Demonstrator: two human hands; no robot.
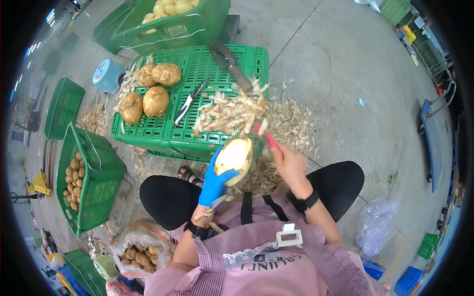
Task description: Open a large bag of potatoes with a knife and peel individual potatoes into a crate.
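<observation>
My left hand [213, 185], in a blue glove, grips a large, mostly peeled potato [233, 160] just past the near edge of an upturned green crate [197, 55]. To its right, my bare right hand [292, 165] is closed round the handle of a pink-red peeler [268, 138]. The peeler's head lies close to the potato's upper right side; whether it touches cannot be made out. Long peelings [232, 112] are heaped on the crate beyond the potato. Several unpeeled potatoes [156, 101] sit at the crate's left.
A white-and-black hand tool [190, 102] and a dark long-handled tool [232, 66] lie on the crate. Peeled potatoes fill a green crate [170, 30] behind. Unpeeled ones are in a crate [101, 182] and plastic bag [165, 241] at left. Peelings [296, 123] litter the floor.
</observation>
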